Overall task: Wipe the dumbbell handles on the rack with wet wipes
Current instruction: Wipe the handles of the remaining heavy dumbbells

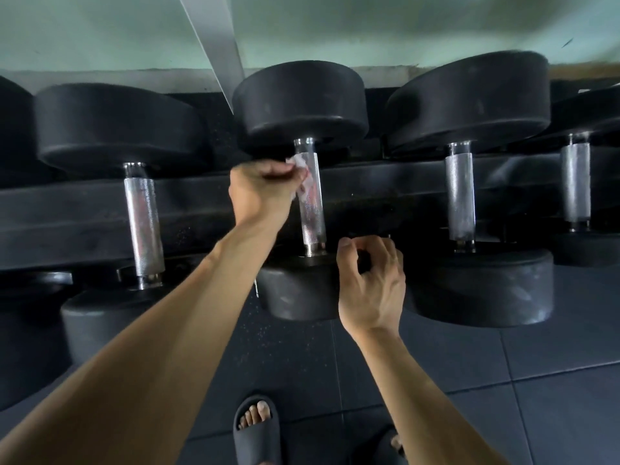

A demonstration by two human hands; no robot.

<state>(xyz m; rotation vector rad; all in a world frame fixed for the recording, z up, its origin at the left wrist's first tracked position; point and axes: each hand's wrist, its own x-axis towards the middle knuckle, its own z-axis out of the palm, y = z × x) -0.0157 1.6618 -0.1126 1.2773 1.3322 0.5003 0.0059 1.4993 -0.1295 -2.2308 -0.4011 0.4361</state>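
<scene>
Left hand (265,189), wipe (303,177) against handle (310,196)

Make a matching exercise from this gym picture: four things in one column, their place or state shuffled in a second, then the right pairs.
Things:
1. wet wipe
2. left hand
3. right hand
4. slipper

States:
A. rests on the near black weight head
B. on the foot, on the floor
C. pressed against the knurled handle
D. grips the wipe

Pairs: 1-C, 2-D, 3-A, 4-B
</scene>
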